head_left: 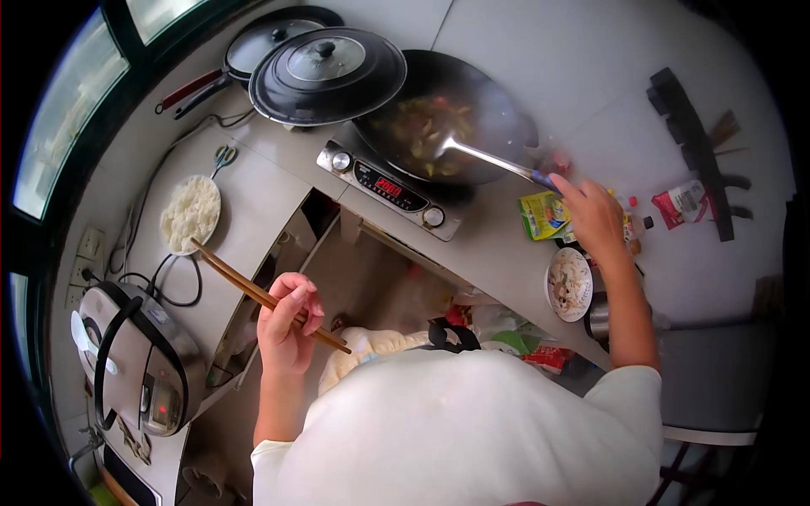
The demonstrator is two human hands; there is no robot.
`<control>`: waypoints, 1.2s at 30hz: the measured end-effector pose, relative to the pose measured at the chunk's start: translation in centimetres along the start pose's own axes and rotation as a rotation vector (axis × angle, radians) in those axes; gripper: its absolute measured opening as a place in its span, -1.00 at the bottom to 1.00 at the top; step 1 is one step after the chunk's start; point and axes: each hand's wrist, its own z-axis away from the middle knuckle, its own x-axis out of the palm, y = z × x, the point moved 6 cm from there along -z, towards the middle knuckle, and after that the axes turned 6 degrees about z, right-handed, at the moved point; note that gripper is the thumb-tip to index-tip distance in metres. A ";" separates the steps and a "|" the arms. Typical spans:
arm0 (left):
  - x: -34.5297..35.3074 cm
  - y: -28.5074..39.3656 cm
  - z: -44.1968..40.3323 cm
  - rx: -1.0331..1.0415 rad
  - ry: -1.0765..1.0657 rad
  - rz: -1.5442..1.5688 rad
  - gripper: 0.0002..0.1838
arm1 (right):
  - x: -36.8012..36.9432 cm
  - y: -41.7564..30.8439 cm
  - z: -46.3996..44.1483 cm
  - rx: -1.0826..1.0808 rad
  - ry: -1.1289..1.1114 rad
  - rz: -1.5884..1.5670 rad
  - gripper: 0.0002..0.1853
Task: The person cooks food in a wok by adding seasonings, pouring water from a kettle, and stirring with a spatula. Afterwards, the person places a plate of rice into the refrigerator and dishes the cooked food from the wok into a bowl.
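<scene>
In my left hand [288, 325] is a pair of wooden chopsticks [245, 282], pointing up and left toward a plate of white rice [191, 214]. The fingers are closed round them. My right hand [593, 218] grips the handle of a metal spatula [489, 157], whose head is down in the food. That food [426, 126], a mix of green pieces with some red in liquid, lies in a black wok [494, 110]. Steam hazes the wok, so details are blurred. Under it is an induction cooker [388, 190] with red lit digits and two knobs.
A large black lid [329, 76] overlaps the wok's left rim, by a lidded pan [270, 42]. Scissors [224, 158] lie by the rice. A rice cooker [143, 363] stands at left. Near my right arm are a yellow packet [542, 216], a patterned bowl [569, 284] and bottles.
</scene>
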 end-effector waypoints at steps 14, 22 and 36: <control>1.7 -1.3 -2.3 -0.091 -0.085 0.009 -0.89 | 6.5 -0.7 3.7 0.246 -0.025 -0.182 -0.63; 4.3 -0.4 -3.7 0.083 -0.357 0.437 -0.61 | 2.2 -5.3 3.6 0.095 0.241 -0.408 -0.48; 10.5 -7.5 -4.8 -0.365 -0.614 0.419 -0.43 | -7.4 -19.6 1.7 -0.481 0.420 -1.014 -0.76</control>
